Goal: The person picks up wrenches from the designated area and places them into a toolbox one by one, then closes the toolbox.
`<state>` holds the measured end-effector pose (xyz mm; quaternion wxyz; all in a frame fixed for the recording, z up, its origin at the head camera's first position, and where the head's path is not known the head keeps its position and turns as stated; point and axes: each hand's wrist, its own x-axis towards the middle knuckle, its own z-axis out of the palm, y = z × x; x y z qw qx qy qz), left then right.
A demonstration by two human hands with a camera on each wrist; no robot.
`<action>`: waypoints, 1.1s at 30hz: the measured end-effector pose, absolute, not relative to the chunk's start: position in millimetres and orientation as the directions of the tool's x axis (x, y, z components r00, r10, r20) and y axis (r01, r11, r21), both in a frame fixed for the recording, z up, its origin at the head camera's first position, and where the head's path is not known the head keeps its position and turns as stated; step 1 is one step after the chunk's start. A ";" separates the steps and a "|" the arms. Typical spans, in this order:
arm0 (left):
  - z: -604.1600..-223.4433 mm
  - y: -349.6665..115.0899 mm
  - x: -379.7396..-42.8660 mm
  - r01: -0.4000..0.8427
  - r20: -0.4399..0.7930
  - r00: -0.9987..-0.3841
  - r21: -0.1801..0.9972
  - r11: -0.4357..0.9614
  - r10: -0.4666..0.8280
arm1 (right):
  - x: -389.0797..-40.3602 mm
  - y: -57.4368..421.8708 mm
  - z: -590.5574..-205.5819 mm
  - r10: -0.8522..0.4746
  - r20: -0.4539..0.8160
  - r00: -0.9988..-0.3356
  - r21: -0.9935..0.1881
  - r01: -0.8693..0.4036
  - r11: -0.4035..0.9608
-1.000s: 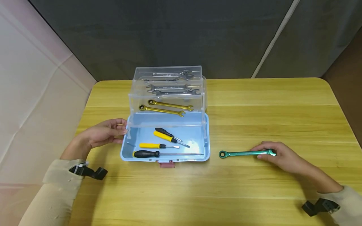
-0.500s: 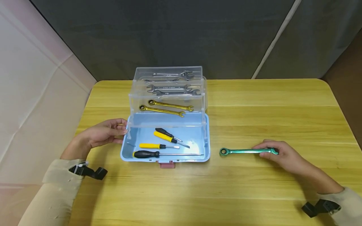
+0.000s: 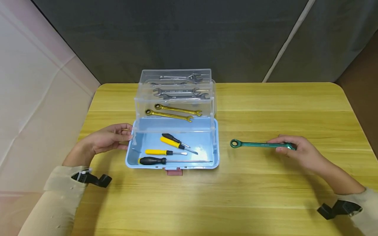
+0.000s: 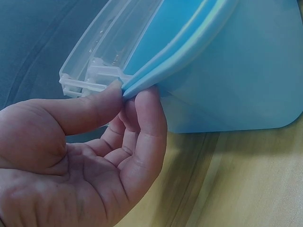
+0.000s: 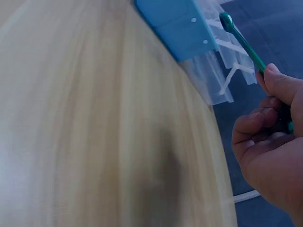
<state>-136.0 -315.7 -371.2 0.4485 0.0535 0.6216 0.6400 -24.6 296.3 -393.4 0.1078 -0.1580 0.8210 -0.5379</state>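
Observation:
A light-blue toolbox (image 3: 216, 144) stands opened on the table, its clear tiered trays raised at the back. My left hand (image 3: 110, 139) pinches the box's left rim between thumb and fingers, as the left wrist view (image 4: 128, 146) shows up close. To the right of the box, my right hand (image 3: 298, 150) holds a green ratchet wrench (image 3: 254, 144) by its open end, the ring end pointing left toward the box. Shadow below suggests the wrench is above the tabletop. In the right wrist view the fingers curl round the wrench (image 5: 244, 45).
Inside the base lie several screwdrivers, among them a long black one (image 3: 152, 161) and a yellow one (image 3: 156, 152). Two gold wrenches (image 3: 174, 115) sit in the lower tray, with silver wrenches (image 3: 177, 92) above. A dark partition (image 3: 177, 36) rises behind the table (image 3: 280, 108).
My right hand has lifted the green ratchet wrench and moved it slightly away from me and to the right. The left hand and the toolbox have stayed put.

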 end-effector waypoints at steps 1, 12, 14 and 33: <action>-371.2 -315.7 -135.9 -0.509 -0.489 -0.591 0.843 0.174 0.642 | -26.3 295.4 -391.2 -0.370 -0.007 -0.929 -0.919 -0.140 0.369; -370.7 -315.9 -135.2 -0.515 -0.480 -0.585 0.843 0.158 0.653 | -44.5 281.2 -366.2 -0.322 -0.046 -0.946 -0.913 -0.091 0.398; -370.7 -316.2 -135.1 -0.516 -0.478 -0.584 0.842 0.155 0.656 | -47.8 276.6 -362.6 -0.320 -0.050 -0.946 -0.911 -0.088 0.403; -370.5 -316.2 -136.0 -0.514 -0.488 -0.583 0.841 0.171 0.649 | -80.5 208.6 -343.1 -0.332 -0.057 -0.942 -0.927 -0.073 0.367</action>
